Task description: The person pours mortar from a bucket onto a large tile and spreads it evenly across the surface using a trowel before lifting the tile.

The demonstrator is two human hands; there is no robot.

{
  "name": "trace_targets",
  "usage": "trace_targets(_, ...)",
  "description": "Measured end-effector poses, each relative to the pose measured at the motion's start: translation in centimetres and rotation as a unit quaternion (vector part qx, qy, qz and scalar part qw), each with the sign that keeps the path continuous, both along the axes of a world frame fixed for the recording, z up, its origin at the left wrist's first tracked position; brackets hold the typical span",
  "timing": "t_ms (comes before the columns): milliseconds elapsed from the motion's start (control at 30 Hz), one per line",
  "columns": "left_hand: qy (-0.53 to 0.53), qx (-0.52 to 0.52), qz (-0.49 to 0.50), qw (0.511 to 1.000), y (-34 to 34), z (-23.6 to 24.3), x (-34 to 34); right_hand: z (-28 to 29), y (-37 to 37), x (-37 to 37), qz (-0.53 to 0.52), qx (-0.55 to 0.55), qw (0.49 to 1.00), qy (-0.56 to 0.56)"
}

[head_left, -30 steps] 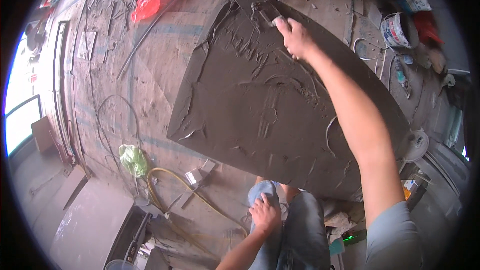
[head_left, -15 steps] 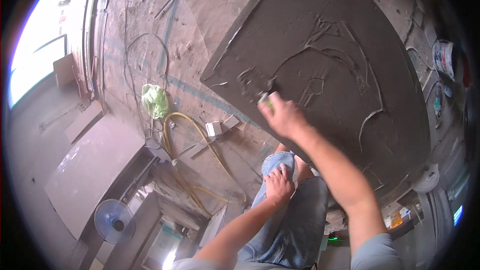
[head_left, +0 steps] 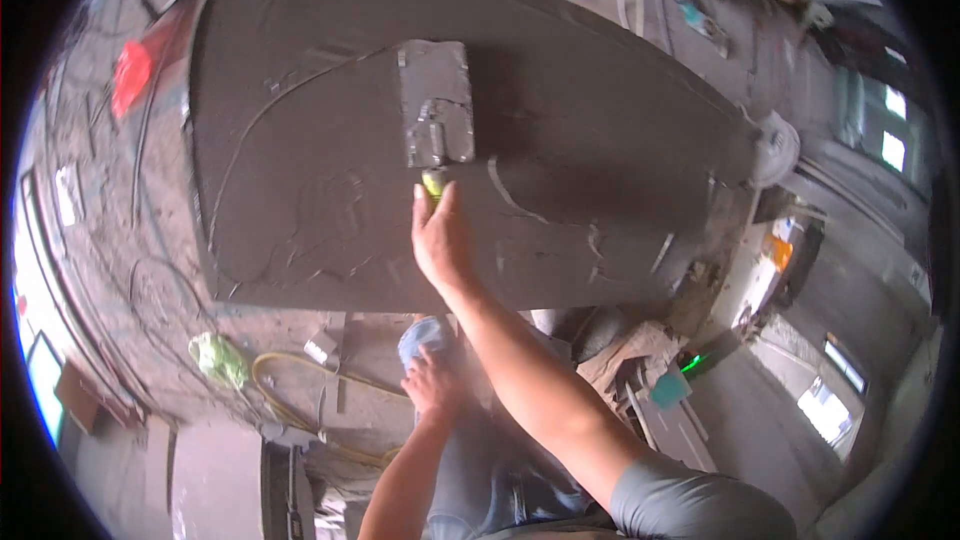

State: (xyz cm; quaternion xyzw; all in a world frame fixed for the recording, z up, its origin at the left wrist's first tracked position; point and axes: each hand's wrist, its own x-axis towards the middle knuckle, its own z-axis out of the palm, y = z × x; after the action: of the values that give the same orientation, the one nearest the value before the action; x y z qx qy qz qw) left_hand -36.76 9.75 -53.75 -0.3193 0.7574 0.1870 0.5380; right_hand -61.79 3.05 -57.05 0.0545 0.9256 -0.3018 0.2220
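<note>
The right hand point(head_left: 443, 240) is closed around a yellow-green handle point(head_left: 433, 185), pressing a flat rectangular metal trowel point(head_left: 436, 103) against a wide patch of wet grey plaster point(head_left: 300, 140). The trowel lies just above the hand, flat on the plaster. This looks like the smoothing step; the next stroke likely calls for even pressure and a shallow blade angle. The plaster is dark, matte and smooth, scored by thin curved ridges beside the hand. Below, the left hand point(head_left: 432, 385) rests open on a denim-clad knee point(head_left: 425, 335). Farther left, a yellow hose point(head_left: 290, 370) curls across rough concrete.
</note>
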Motion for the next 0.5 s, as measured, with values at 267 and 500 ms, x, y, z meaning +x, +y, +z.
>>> trace_targets(267,0.027,-0.004,-0.052,0.998,2.8,0.1,-2.0,-4.8,31.5,-6.3,-0.168,0.116,0.969,0.142)
trace_targets(500,0.01,-0.009,-0.065,0.998,1.4,0.7,-1.4,-0.6,49.2,-10.6,-0.477,-0.047,0.876,-0.055)
